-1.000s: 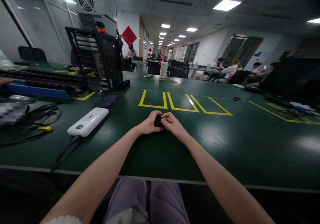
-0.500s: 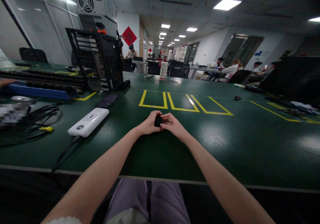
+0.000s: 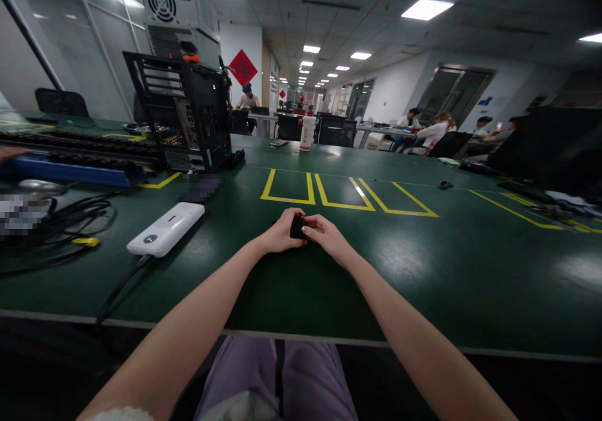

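Note:
A small black object point(image 3: 296, 227) sits between my two hands over the green table point(image 3: 301, 295); its kind cannot be made out. My left hand point(image 3: 281, 231) is closed round it, thumb on the near side and fingers over the far side. From the right, the thumb and fingertips of my right hand point(image 3: 325, 234) are pinched against the object's right side. The fingers hide much of it. Yellow tape outlines point(image 3: 341, 206) lie on the tabletop just beyond my hands.
On the left are a white power bank point(image 3: 167, 229) with a black cable, a dark blurred flat item point(image 3: 201, 189) and an open black computer case point(image 3: 188, 113). A white bottle point(image 3: 307, 132) stands at the back. A small black ring-like item point(image 3: 444, 184) lies right.
My right fingertips have shifted slightly on the black object, with the thumb a little higher. My left hand stays in the same place round it.

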Available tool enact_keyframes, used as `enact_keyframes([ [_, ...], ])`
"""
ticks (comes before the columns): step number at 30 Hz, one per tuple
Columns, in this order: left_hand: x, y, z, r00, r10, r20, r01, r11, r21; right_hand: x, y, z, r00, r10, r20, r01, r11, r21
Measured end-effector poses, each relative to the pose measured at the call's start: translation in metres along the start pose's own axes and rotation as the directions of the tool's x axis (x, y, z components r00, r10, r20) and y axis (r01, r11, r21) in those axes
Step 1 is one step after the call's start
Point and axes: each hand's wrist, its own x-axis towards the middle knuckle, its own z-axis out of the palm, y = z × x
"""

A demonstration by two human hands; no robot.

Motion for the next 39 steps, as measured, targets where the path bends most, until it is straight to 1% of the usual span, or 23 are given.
enact_keyframes([
  [3,-0.001,0.003,-0.001,1.0,-0.002,0.006,0.002,1.0,-0.001,-0.003,-0.003,0.001,1.0,-0.001,0.015,0.001,1.0,0.007],
  [9,-0.001,0.009,-0.005,0.999,-0.008,0.032,0.008,1.0,-0.025,-0.001,0.0,0.003,0.999,0.006,-0.038,-0.006,1.0,0.01],
  [14,-0.001,0.008,-0.004,0.999,-0.017,0.034,0.019,0.999,-0.037,0.001,0.002,0.002,0.999,0.03,-0.027,-0.03,1.0,0.0],
  [22,-0.001,0.009,-0.004,1.0,-0.016,0.021,0.017,0.999,-0.04,-0.005,-0.009,0.002,1.0,0.006,0.019,-0.006,1.0,0.011],
  [28,-0.001,0.007,-0.003,1.0,-0.013,0.018,0.013,0.999,-0.038,-0.003,-0.004,0.003,0.999,-0.011,-0.034,0.011,1.0,0.0],
  [35,-0.001,0.008,-0.003,1.0,-0.019,0.022,0.02,0.999,-0.04,-0.002,-0.006,0.003,1.0,0.005,-0.013,-0.005,1.0,-0.001],
  [39,-0.001,0.008,-0.004,0.999,-0.024,0.025,0.025,0.999,-0.043,-0.004,-0.008,0.003,1.0,-0.007,-0.004,0.007,1.0,0.009],
])
